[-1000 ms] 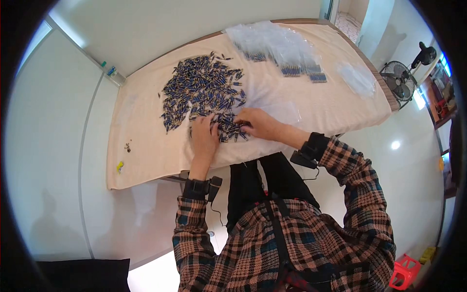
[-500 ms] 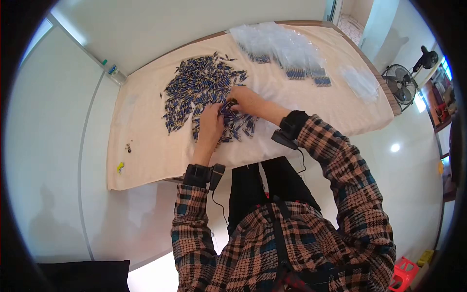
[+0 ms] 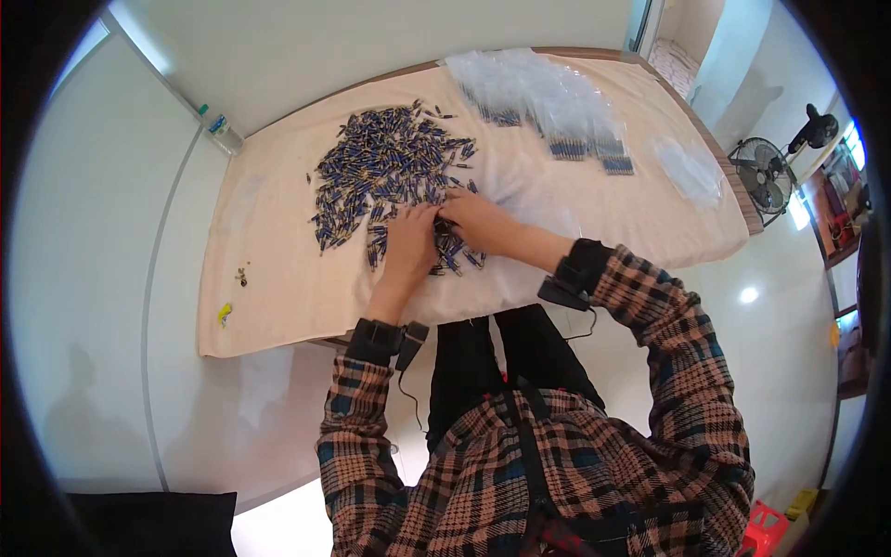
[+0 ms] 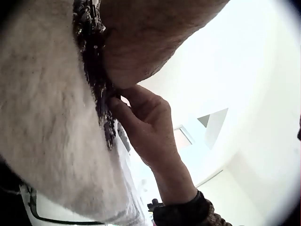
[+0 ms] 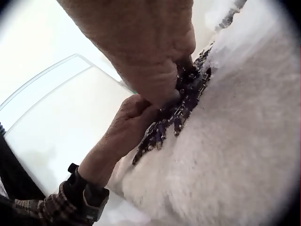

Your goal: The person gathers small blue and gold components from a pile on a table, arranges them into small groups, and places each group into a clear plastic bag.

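A big heap of small dark-blue plugs with gold-coloured ends (image 3: 380, 153) lies on the cloth-covered table. My left hand (image 3: 409, 243) rests over the heap's near end, fingers pointing away from me, fingertips hidden among the plugs. From the right, my right hand (image 3: 484, 225) meets it there, the two hands nearly touching. In the left wrist view, the thumb and forefinger of my right hand (image 4: 155, 127) come together on plugs at the heap's edge. More plugs (image 3: 450, 252) spread just below both hands. How the left fingers hold is something I cannot tell.
Clear plastic bags (image 3: 529, 88), with rows of plugs (image 3: 568, 148) in them, lie at the back right. Flat bags (image 3: 687, 167) are farther right. A bottle (image 3: 221, 132) stands at the back left corner; a small yellow item (image 3: 225, 314) lies near the left front edge.
My right hand first moved left and inward over the plugs, then slightly back toward me. My left hand shifted a little right, closer to it. Plugs near the hands have been moved around.
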Tool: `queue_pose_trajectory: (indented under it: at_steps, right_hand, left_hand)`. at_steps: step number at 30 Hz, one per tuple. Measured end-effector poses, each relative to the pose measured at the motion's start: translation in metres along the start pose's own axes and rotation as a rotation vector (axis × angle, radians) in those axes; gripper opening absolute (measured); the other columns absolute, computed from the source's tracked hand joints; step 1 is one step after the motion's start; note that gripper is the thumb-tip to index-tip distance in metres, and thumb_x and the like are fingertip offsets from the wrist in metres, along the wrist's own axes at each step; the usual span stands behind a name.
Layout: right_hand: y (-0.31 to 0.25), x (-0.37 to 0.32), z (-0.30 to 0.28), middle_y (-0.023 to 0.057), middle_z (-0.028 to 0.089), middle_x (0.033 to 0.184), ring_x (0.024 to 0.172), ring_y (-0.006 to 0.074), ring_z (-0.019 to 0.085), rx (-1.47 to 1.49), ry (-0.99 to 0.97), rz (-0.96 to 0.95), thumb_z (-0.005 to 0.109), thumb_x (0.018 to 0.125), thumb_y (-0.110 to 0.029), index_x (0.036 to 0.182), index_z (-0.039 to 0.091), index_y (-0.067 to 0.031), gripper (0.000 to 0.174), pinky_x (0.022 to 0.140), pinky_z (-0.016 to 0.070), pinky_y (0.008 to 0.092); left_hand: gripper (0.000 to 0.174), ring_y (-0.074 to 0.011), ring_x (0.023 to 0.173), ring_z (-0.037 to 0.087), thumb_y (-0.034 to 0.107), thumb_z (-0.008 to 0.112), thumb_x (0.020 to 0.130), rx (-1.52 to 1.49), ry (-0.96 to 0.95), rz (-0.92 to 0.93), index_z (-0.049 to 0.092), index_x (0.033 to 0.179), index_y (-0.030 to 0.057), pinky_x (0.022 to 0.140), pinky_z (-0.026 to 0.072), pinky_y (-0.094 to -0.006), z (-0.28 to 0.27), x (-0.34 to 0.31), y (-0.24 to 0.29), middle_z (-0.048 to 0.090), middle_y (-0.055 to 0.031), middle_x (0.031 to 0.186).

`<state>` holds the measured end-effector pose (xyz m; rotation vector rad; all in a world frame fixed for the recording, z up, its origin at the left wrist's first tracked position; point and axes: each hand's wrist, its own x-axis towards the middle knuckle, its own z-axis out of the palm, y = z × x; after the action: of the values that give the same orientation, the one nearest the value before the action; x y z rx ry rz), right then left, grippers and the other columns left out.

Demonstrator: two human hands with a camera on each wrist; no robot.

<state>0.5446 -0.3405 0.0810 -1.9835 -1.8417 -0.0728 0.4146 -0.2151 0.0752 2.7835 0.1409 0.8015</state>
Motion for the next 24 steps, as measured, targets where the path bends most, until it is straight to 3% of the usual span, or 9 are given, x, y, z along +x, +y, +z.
queue_pose_trajectory:
  at_steps: [5,10,13,14,17,21,24]
  right_hand:
    - [-0.016,-0.042,-0.009,0.0134,0.063,0.105,0.103,0.0339,0.055,0.088,0.137,-0.262,0.06,0.078,-0.003,0.107,0.059,-0.002,0.028,0.089,0.0476,0.0402]
    - [-0.02,-0.056,-0.022,0.0128,0.062,0.107,0.103,0.0345,0.055,0.186,0.251,-0.27,0.063,0.077,-0.006,0.112,0.058,-0.0031,0.036,0.088,0.0475,0.0409]
    - [-0.015,-0.06,-0.043,0.014,0.061,0.105,0.097,0.0355,0.056,0.123,0.378,-0.011,0.069,0.074,-0.013,0.112,0.06,-0.004,0.04,0.085,0.0474,0.0419]
    - [-0.015,-0.062,-0.045,0.014,0.061,0.105,0.097,0.0355,0.056,0.121,0.376,-0.015,0.069,0.074,-0.013,0.112,0.06,-0.004,0.04,0.085,0.0474,0.0419]
    - [-0.018,-0.069,-0.049,0.0173,0.061,0.106,0.1,0.0346,0.057,0.065,0.191,0.154,0.074,0.071,-0.018,0.113,0.061,-0.0032,0.046,0.085,0.0475,0.0416]
    - [-0.032,-0.064,-0.039,0.018,0.062,0.102,0.098,0.0343,0.058,0.104,0.041,0.222,0.074,0.071,-0.021,0.11,0.062,-0.0029,0.045,0.082,0.048,0.0412]
    - [-0.027,-0.051,-0.023,0.0169,0.063,0.096,0.093,0.0351,0.06,0.081,0.077,0.212,0.074,0.071,-0.02,0.106,0.064,-0.0024,0.04,0.08,0.0485,0.0418]
  left_hand:
    - [0.033,-0.0344,0.102,0.053,-0.002,0.06,0.077,-0.126,0.016,0.056,0.059,0.11,0.002,0.089,0.042,-0.0427,-0.007,-0.023,0.022,0.061,-0.0139,0.11]
    - [0.031,-0.0336,0.099,0.054,0.002,0.066,0.074,-0.15,0.032,0.059,0.061,0.104,0.0042,0.085,0.0434,-0.0409,-0.017,-0.026,0.028,0.061,-0.0129,0.105]
    - [0.028,-0.0333,0.098,0.054,0.004,0.068,0.073,-0.132,0.029,-0.009,0.062,0.101,0.0051,0.083,0.044,-0.0402,-0.022,-0.024,0.025,0.06,-0.0125,0.101]
    - [0.028,-0.0334,0.097,0.054,0.003,0.068,0.073,-0.127,0.009,-0.055,0.063,0.101,0.0049,0.083,0.044,-0.0403,-0.021,-0.022,0.023,0.059,-0.0126,0.099]
    - [0.027,-0.0336,0.096,0.054,0.002,0.068,0.073,-0.15,-0.005,-0.091,0.063,0.1,0.0044,0.082,0.0441,-0.0407,-0.017,-0.021,0.024,0.058,-0.0128,0.096]
    - [0.027,-0.0342,0.096,0.054,0.001,0.068,0.073,-0.257,0.013,-0.094,0.062,0.1,0.0036,0.082,0.0442,-0.0414,-0.007,-0.025,0.028,0.056,-0.0134,0.095]
    - [0.028,-0.0346,0.096,0.054,0.001,0.067,0.074,-0.359,0.049,-0.136,0.062,0.101,0.0039,0.082,0.0443,-0.0413,-0.006,-0.03,0.03,0.056,-0.0139,0.097]
